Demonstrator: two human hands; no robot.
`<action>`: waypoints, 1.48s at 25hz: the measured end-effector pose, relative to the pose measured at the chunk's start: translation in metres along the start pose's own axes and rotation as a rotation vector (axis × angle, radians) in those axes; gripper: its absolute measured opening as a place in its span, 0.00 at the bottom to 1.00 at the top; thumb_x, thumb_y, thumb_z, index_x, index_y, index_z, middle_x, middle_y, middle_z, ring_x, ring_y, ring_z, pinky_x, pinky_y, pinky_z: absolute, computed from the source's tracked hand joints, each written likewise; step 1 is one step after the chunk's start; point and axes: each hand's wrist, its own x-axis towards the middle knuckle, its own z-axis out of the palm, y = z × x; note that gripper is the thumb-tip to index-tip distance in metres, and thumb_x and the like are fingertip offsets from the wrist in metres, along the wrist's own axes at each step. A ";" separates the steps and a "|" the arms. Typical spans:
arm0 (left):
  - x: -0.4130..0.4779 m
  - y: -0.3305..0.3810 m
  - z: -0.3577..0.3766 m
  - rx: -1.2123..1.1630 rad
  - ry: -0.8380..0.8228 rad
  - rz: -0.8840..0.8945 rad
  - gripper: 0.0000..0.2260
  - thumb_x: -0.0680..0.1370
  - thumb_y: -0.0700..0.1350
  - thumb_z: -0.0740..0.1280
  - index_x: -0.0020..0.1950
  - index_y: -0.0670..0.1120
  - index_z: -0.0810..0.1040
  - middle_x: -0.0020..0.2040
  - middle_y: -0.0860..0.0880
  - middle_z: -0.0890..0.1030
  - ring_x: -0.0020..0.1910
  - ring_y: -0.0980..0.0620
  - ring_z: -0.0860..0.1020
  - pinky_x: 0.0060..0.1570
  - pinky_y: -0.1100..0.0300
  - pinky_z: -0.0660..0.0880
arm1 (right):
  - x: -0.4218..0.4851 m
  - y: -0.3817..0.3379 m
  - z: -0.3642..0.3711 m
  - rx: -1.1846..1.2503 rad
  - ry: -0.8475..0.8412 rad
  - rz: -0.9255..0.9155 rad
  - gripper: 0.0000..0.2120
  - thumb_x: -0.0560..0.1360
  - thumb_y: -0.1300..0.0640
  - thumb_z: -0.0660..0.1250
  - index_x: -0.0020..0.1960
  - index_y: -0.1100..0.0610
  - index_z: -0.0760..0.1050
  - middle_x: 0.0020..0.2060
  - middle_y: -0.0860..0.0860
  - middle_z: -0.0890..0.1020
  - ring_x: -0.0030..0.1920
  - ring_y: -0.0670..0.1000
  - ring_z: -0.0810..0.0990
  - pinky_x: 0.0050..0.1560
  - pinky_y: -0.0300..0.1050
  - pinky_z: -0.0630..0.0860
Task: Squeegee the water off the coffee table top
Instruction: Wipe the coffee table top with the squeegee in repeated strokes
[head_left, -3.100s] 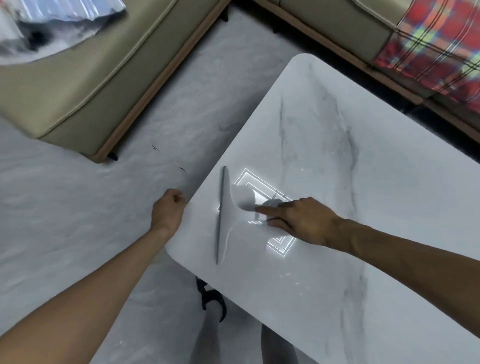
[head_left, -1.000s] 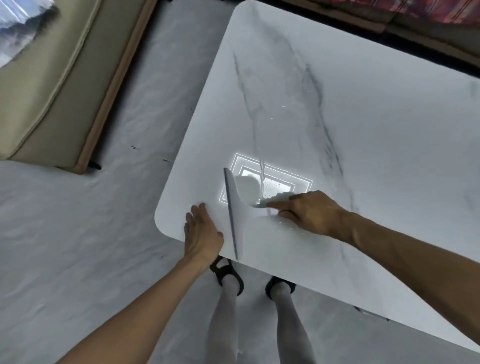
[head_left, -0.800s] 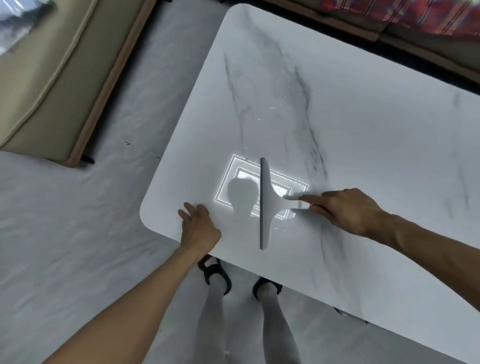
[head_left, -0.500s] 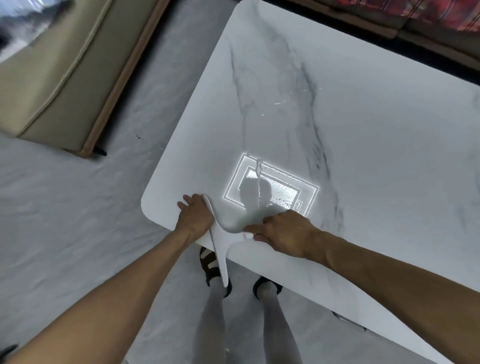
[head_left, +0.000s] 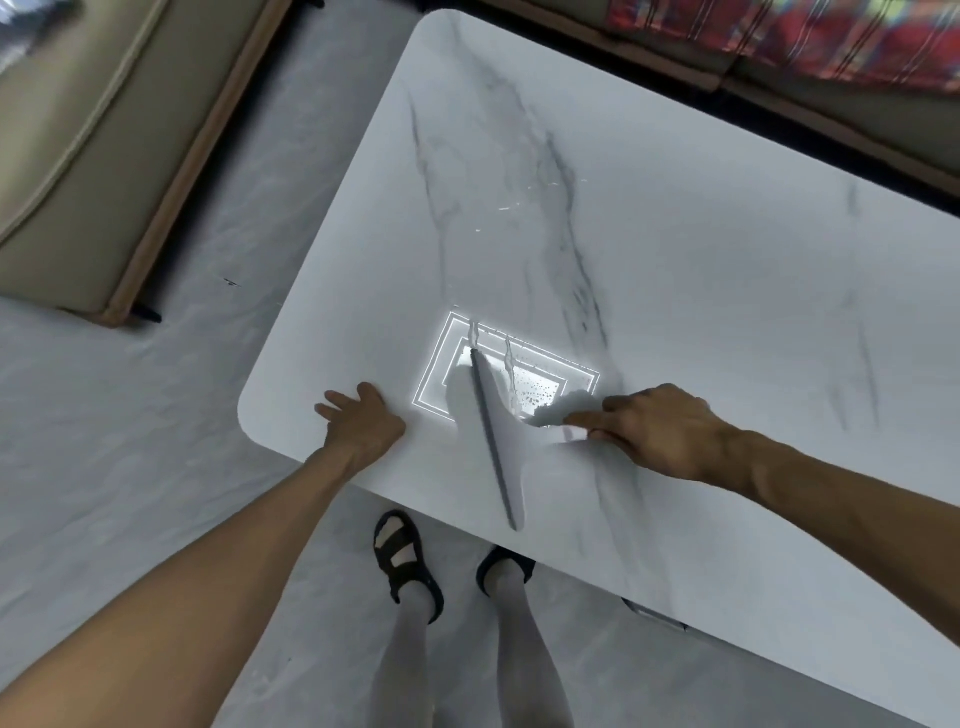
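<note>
A white marble coffee table top with grey veins fills the middle and right of the head view. A white squeegee with a grey blade lies on it near the front edge, its blade running from far to near. My right hand is shut on the squeegee's handle, to the right of the blade. My left hand rests flat on the table near its front left corner, fingers apart, holding nothing. Water droplets and thin streaks glint in the bright lamp reflection just beyond the blade.
A beige sofa with a wooden base stands at the far left. Another seat with a red plaid blanket runs along the far right. My two feet in black sandals stand on the grey floor at the table's front edge.
The squeegee was at the front edge beside my left hand half a second ago. My right hand has carried it back to the right, onto the wet patch. My left hand stays put.
</note>
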 end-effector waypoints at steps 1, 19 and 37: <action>-0.001 -0.002 -0.001 -0.042 0.010 -0.003 0.30 0.76 0.39 0.59 0.76 0.40 0.52 0.77 0.32 0.42 0.76 0.30 0.39 0.75 0.40 0.49 | 0.011 -0.016 0.004 0.001 -0.030 -0.047 0.18 0.81 0.45 0.44 0.68 0.29 0.53 0.47 0.43 0.77 0.47 0.53 0.80 0.31 0.41 0.59; -0.024 -0.045 -0.030 -0.409 0.432 0.032 0.13 0.81 0.50 0.59 0.50 0.42 0.77 0.49 0.43 0.81 0.45 0.45 0.76 0.43 0.56 0.70 | 0.033 -0.043 -0.031 0.043 -0.067 0.063 0.16 0.78 0.39 0.51 0.64 0.23 0.56 0.52 0.40 0.80 0.51 0.53 0.79 0.39 0.46 0.72; -0.015 -0.108 -0.041 -0.134 0.371 0.290 0.17 0.77 0.35 0.60 0.67 0.41 0.70 0.65 0.44 0.71 0.63 0.46 0.72 0.61 0.56 0.71 | 0.091 -0.118 0.007 0.164 0.001 0.107 0.17 0.81 0.44 0.51 0.68 0.28 0.62 0.51 0.46 0.82 0.48 0.54 0.80 0.45 0.48 0.74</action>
